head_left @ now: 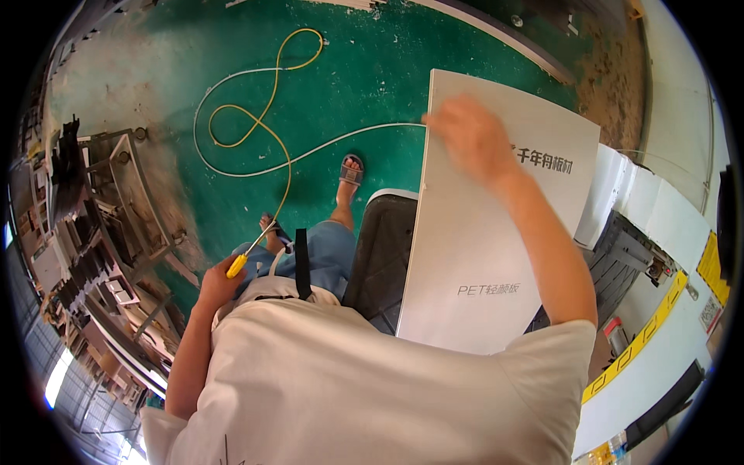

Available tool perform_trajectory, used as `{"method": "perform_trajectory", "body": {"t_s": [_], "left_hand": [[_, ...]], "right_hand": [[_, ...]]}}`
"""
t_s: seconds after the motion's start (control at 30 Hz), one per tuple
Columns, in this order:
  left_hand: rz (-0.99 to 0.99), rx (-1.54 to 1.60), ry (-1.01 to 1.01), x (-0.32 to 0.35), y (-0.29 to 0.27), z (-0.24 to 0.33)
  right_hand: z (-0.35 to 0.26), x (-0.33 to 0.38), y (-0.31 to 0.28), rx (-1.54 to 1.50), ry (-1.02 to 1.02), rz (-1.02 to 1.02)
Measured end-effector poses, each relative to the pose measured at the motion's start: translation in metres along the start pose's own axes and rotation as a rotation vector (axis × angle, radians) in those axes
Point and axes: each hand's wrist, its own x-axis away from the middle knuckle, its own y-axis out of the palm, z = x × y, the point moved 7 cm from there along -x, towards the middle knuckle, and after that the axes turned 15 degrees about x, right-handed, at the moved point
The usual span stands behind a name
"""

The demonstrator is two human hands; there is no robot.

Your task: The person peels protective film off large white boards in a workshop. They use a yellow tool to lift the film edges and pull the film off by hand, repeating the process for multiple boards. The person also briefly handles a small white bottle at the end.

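My left hand (pixel 220 284), low in front of my waist, is closed around a yellow-handled tool (pixel 239 264) with a thin metal-looking shaft; its exact kind is unclear. A long thin cord or strip (pixel 246 176), partly white and partly yellow, loops over the floor. One end passes by the tool's shaft; the other reaches the left edge of a large pale panel (pixel 473 232) with dark print. Over that edge is my right hand (pixel 474 139), its fingers smeared by motion near the strip's end. Whether they grip it, I cannot tell.
A dark padded-looking surface (pixel 386 260) stands beneath the panel's left side. On the left are racks (pixel 124 194) and stacked board pieces (pixel 93 302). White machine housing with a yellow marked strip (pixel 639 337) stands to the right. The green floor (pixel 372 85) carries pale scraps.
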Motion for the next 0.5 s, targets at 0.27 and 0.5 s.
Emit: {"method": "perform_trajectory", "body": {"t_s": [0.27, 0.5], "left_hand": [[-0.051, 0.083, -0.046, -0.015, 0.014, -0.039], [-0.049, 0.056, 0.031, -0.005, 0.013, -0.045]], "right_hand": [[-0.138, 0.114, -0.004, -0.140, -0.116, -0.259], [-0.023, 0.009, -0.011, 0.206, 0.100, 0.088]]}}
